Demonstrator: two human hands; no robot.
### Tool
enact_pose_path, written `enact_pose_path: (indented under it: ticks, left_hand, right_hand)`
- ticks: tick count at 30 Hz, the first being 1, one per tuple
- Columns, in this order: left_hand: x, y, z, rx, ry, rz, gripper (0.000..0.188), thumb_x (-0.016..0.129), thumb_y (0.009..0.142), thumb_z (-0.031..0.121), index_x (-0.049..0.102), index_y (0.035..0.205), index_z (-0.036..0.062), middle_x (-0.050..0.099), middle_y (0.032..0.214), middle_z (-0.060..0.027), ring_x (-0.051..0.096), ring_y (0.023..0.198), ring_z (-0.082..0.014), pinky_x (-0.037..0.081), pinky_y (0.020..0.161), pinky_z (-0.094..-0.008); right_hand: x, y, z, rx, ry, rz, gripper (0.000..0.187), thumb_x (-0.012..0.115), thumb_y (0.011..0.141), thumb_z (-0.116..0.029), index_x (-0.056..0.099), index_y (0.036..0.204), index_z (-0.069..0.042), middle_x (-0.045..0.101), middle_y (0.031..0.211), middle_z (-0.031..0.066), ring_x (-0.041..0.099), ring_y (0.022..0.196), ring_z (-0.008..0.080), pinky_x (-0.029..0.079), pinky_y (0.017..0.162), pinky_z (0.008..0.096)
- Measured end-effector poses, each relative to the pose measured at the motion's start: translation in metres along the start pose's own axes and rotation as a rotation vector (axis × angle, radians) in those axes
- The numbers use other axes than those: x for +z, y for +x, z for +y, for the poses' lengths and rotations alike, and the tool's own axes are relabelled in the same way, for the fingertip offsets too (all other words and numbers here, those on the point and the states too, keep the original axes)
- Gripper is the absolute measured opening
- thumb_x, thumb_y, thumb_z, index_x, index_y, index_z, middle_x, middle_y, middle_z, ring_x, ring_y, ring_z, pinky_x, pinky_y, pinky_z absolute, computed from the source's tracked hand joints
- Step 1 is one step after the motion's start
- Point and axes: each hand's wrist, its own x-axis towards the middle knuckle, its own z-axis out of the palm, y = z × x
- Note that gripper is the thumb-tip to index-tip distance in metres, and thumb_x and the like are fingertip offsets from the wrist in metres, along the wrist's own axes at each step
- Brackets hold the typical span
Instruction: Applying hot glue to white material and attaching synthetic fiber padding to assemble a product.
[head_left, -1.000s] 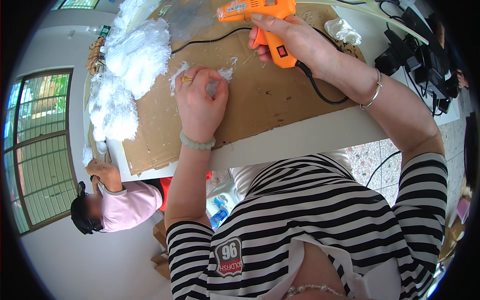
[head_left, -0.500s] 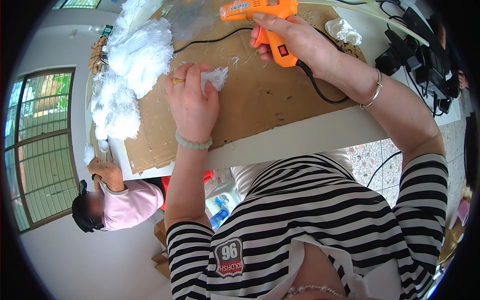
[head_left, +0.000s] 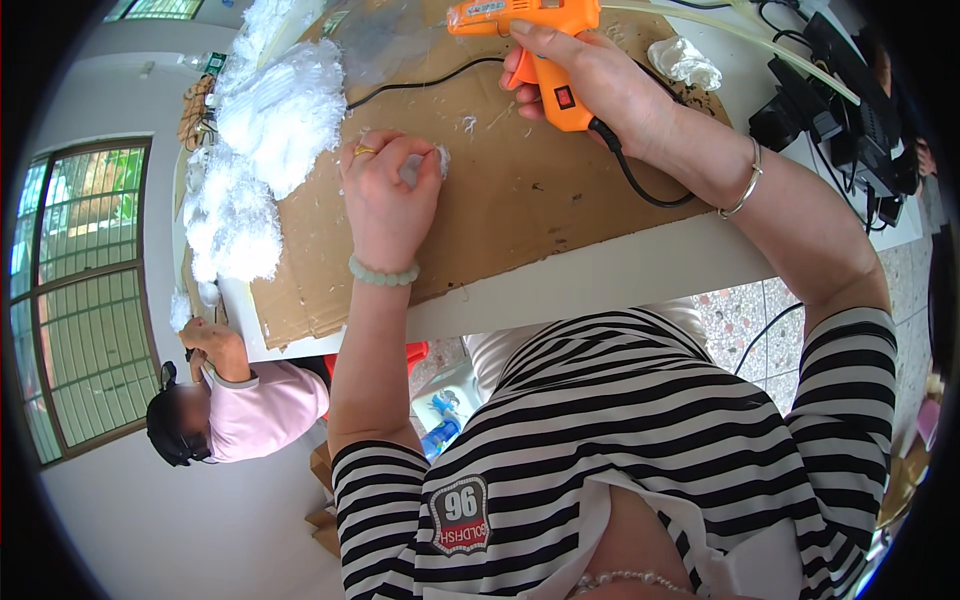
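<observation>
An orange hot glue gun (head_left: 545, 72) sits in my right hand (head_left: 610, 88), its fingers wrapped round the handle and its nozzle pointing left. A long translucent glue stick (head_left: 690, 12) comes out of its rear. Over the brown cardboard (head_left: 520, 220), my left hand (head_left: 392, 200) pinches a small white fluffy tuft (head_left: 444, 160), mostly hidden by the fingers and thumb. To the left of that hand lies a large heap of white fluffy fibre (head_left: 280, 120).
A crumpled white wad (head_left: 684, 62) lies near the cardboard's right edge. Black power adapters (head_left: 795, 110) and cables crowd the table's right side. The gun's black cord (head_left: 645, 190) loops over the cardboard. A co-worker in a pink top (head_left: 262, 412) is at the left.
My left fingers have closed in around the white tuft, so less of it shows, and the hand has shifted slightly right. The glue gun has barely moved.
</observation>
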Motion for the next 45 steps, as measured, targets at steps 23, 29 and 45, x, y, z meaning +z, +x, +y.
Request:
enact_pose_path:
  ticks: [23, 29, 45]
  left_hand:
    - [-0.022, -0.021, 0.024, 0.249, 0.291, -0.102, 0.027, 0.073, 0.072, 0.021, 0.069, 0.095, 0.0077, 0.063, 0.105, -0.0067, 0.052, 0.101, -0.0296, 0.039, 0.090, -0.0423]
    - [-0.025, -0.016, 0.006, 0.140, -0.026, -0.079, 0.027, 0.074, 0.072, 0.023, 0.069, 0.094, 0.0071, 0.061, 0.112, -0.0066, 0.050, 0.107, -0.0324, 0.037, 0.093, -0.0449]
    - [-0.037, -0.020, -0.011, -0.254, -0.491, 0.077, 0.024, 0.065, 0.086, 0.023, 0.069, 0.099, 0.0042, 0.064, 0.110, -0.0095, 0.053, 0.110, -0.0325, 0.040, 0.094, -0.0426]
  right_hand:
    - [0.003, 0.000, -0.002, 0.008, -0.027, 0.018, 0.042, 0.050, 0.094, -0.043, 0.061, 0.086, -0.003, 0.062, 0.082, 0.0047, 0.059, 0.068, 0.0124, 0.051, 0.067, 0.0244]
    - [0.001, 0.000, -0.001, 0.021, -0.024, 0.014, 0.042, 0.050, 0.094, -0.043, 0.061, 0.086, -0.003, 0.062, 0.082, 0.0045, 0.059, 0.068, 0.0125, 0.051, 0.067, 0.0247]
    - [0.000, 0.000, 0.000, 0.020, -0.033, -0.035, 0.037, 0.048, 0.096, -0.039, 0.059, 0.092, -0.004, 0.062, 0.086, 0.0045, 0.059, 0.074, 0.0114, 0.052, 0.071, 0.0257]
